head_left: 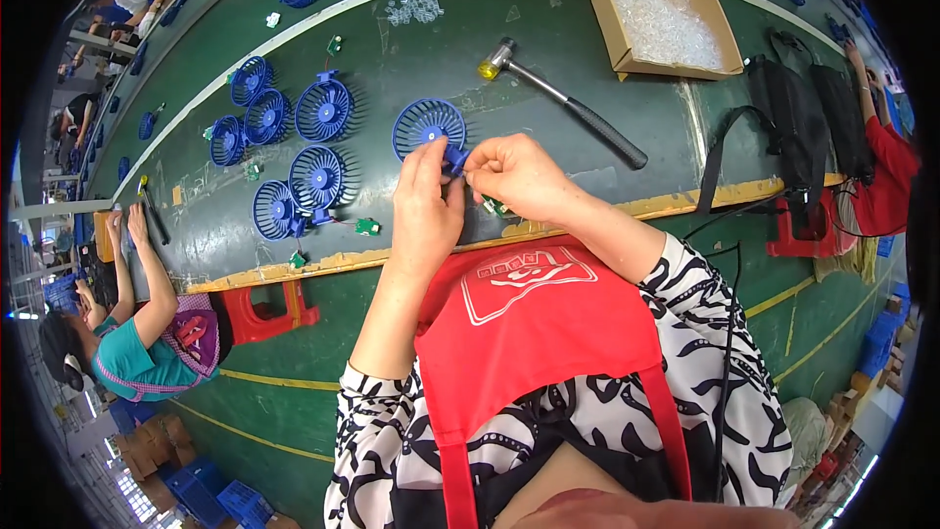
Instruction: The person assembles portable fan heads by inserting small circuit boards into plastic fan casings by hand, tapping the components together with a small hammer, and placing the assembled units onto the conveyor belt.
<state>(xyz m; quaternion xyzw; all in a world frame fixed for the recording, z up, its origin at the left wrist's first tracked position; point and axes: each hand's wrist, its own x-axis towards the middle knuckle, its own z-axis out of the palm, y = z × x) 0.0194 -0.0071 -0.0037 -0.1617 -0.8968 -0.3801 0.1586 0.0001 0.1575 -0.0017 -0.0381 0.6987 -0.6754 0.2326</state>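
A round blue plastic fan cage point(429, 127) lies on the green bench in front of me, its short neck pointing toward my body. My left hand point(428, 201) grips that neck between thumb and fingers. At the end of the neck, my right hand point(519, 174) has thumb and forefinger pinched together; whatever is between them is too small to make out. Partly hidden beneath the right hand is a small green circuit board point(493, 205).
Several blue fan cages point(316, 176) with small green boards point(367, 226) lie to the left. A hammer point(563, 98) rests to the right, below a cardboard box point(676, 10) of clear plastic pieces. Black bags point(798, 118) sit at the right edge. A co-worker point(147, 333) sits at left.
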